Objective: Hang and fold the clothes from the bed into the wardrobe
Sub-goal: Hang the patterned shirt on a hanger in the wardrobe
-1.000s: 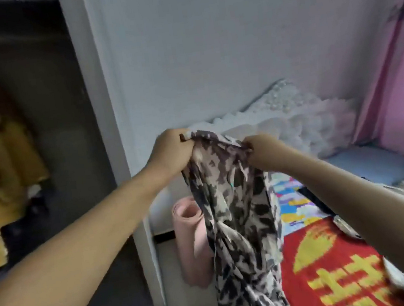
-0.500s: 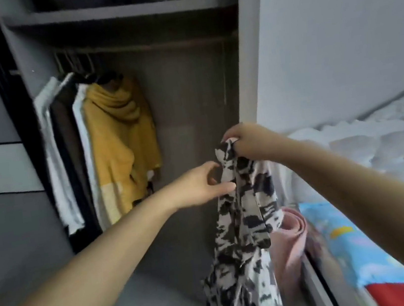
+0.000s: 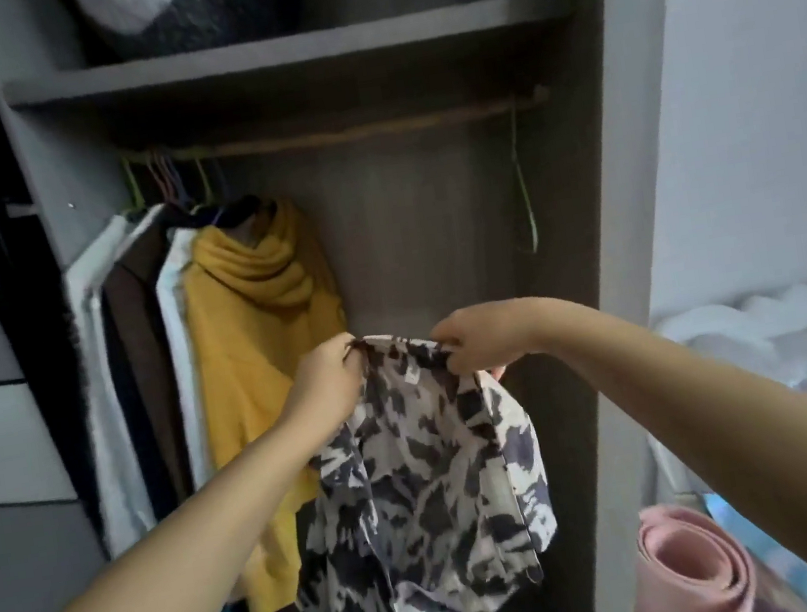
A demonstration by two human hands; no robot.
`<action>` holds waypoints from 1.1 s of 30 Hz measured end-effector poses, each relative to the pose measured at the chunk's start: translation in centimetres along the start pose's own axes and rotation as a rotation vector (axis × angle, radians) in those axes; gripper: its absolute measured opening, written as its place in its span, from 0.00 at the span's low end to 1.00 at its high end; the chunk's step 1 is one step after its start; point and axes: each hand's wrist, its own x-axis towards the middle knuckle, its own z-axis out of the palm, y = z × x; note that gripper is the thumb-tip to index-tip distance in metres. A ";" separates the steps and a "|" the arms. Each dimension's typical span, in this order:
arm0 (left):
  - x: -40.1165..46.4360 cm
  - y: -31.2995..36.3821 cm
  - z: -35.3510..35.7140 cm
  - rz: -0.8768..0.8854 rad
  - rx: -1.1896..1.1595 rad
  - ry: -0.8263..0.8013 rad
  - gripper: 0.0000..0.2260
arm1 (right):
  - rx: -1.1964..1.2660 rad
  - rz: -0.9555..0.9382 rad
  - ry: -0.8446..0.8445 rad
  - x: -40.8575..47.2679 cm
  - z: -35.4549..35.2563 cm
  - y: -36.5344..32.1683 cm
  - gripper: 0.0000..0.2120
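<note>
A: Thin printed cloth, white with dark blotches, is bunched in both fists. The left hand (image 3: 327, 386) has its fingers curled over one end of the shirt (image 3: 418, 501) at its top edge; the right hand (image 3: 479, 342) pinches the other end, knuckles up.

B: Why hold it that way?

A: I'd say to stretch the top edge flat between the two grips, so the neck or shoulders can be found and a hanger slid in. Spread like that, the rest falls free.

B: Which way does it run?

A: The long axis is vertical: top edge level between the hands, body and a sleeve hanging straight down out of view. Front or back, I cannot tell.

B: And where is it?

A: In the air before the open wardrobe (image 3: 608, 225), lower than the rail (image 3: 366, 129), touching no shelf. Just left hangs a yellow hoodie (image 3: 263, 356) with other clothes crowded at the rail's left end. One bare green hanger (image 3: 523, 185) hangs at the right end, likely the one meant for it. The bed (image 3: 785, 345) lies to the right, past the wardrobe's side panel.
</note>
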 end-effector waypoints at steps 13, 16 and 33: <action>17.7 -6.1 2.1 0.044 -0.137 -0.144 0.11 | 0.205 0.693 0.646 17.3 -8.6 17.0 0.18; 21.0 -7.7 2.5 0.042 -0.208 -0.196 0.11 | 0.279 0.791 0.817 18.5 -7.9 17.4 0.14; 29.8 -13.2 5.6 0.001 -0.285 -0.558 0.09 | 1.105 0.539 0.976 14.8 3.4 6.5 0.14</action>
